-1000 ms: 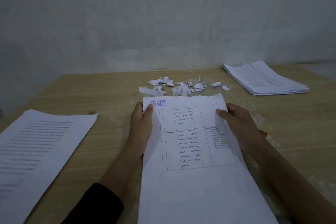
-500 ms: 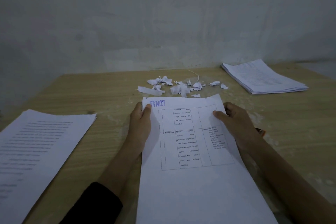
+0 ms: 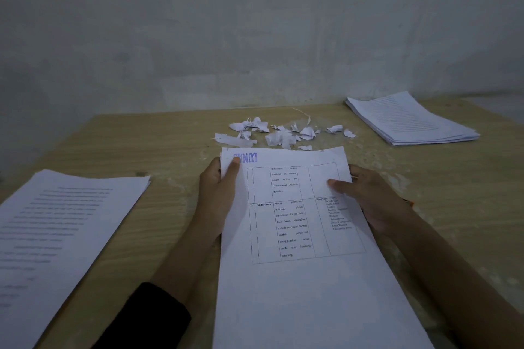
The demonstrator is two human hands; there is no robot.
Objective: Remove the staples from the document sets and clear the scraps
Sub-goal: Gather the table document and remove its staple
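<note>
Grey wall up top, pale wooden table (image 3: 170, 150) beneath it, and the light is dim all over. Centre of the frame, the document set (image 3: 297, 278) is held at both sides, its top edge pointing at the scraps (image 3: 283, 134) just beyond it.

Now the left hand (image 3: 218, 195) pinches the upper left corner, thumb down on the purple stamp (image 3: 246, 157), fingers tucked underneath. Over on the other side the right hand (image 3: 374, 204) grips the right edge, thumb flat on the printed page, fingers curled behind the sheets.

No staple shows from this angle (it may sit under that left thumb, I can't tell). That's the danger: pull the pages apart with a pin in place and the corner rips, adding to the litter above.

Loose sheets could also fan out and slide if either pinch slackens. And the top edge is very close to the torn bits, so a push forward would scatter them toward the finished stack (image 3: 411, 122) at upper right. A small orange thing (image 3: 410, 202) peeks past the right wrist; too hidden to name.
</note>
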